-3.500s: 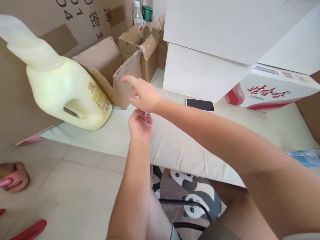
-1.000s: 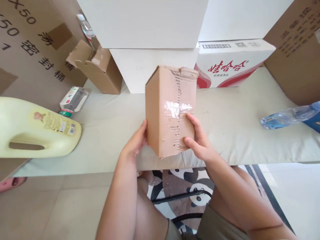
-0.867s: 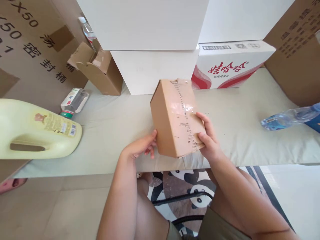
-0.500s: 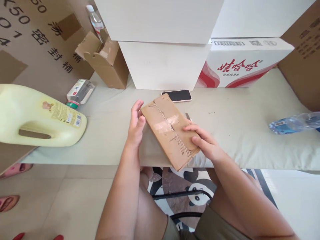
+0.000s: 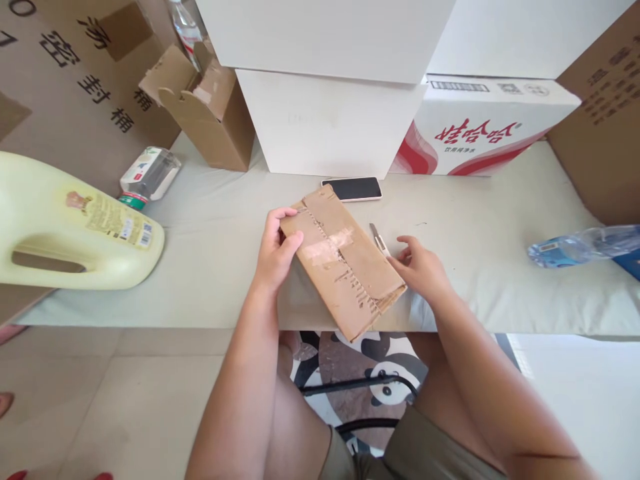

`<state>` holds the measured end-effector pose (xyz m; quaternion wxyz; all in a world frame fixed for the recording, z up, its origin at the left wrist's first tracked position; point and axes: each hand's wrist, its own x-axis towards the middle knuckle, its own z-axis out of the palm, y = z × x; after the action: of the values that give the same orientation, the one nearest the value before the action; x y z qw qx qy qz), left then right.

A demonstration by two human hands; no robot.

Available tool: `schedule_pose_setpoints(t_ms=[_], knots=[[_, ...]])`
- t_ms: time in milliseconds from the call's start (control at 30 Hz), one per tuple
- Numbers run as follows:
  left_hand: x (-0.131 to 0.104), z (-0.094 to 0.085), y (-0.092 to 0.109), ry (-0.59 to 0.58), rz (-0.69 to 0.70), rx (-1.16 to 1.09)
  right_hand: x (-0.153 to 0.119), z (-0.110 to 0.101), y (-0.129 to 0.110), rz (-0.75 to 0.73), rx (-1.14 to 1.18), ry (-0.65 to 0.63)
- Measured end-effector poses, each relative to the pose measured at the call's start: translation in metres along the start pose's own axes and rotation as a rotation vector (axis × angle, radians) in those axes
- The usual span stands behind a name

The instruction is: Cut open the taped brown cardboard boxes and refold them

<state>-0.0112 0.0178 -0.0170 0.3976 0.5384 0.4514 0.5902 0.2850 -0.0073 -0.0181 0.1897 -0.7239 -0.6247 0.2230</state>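
Observation:
A flat brown cardboard box [image 5: 325, 267] with a torn, taped seam lies at a slant over the table's front edge. My left hand [image 5: 277, 250] grips its upper left corner, thumb on top and fingers at the far side. Along the box's right side lies a utility knife [image 5: 379, 239], its blade pointing away from me. The fingers of my right hand [image 5: 420, 267] are closed at the knife's near end, beside the box's right corner; part of the handle is hidden there.
A phone [image 5: 351, 189] lies just behind the box. White cartons [image 5: 330, 127] stand at the back, with an open cardboard box [image 5: 220, 127] to their left. A yellow jug [image 5: 125, 267] and a clear bottle [image 5: 150, 175] are at left, a water bottle [image 5: 575, 247] at right.
My left hand has closed from beside the box onto its upper left corner. My right hand has let go of the box's right side and shifted to the knife.

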Motion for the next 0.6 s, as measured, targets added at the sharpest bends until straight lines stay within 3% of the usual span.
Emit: schedule_pose_setpoints(t_ms=[67,167,333,467,600], knots=[[0.000,0.001,-0.001,0.002,0.014,0.015,-0.001,0.002,0.000,0.000,-0.102,-0.083],[0.000,0.004,-0.003,0.011,0.026,0.026,-0.003,0.002,-0.003,0.007,-0.077,-0.049],[-0.001,0.007,-0.002,0.009,0.019,0.003,-0.007,-0.009,-0.007,-0.002,0.529,0.106],[-0.001,0.009,0.000,0.001,0.030,0.010,-0.016,-0.029,-0.020,-0.252,1.076,0.096],[-0.002,0.008,0.000,-0.008,0.057,0.064,-0.027,-0.047,-0.042,-0.467,1.212,0.238]])
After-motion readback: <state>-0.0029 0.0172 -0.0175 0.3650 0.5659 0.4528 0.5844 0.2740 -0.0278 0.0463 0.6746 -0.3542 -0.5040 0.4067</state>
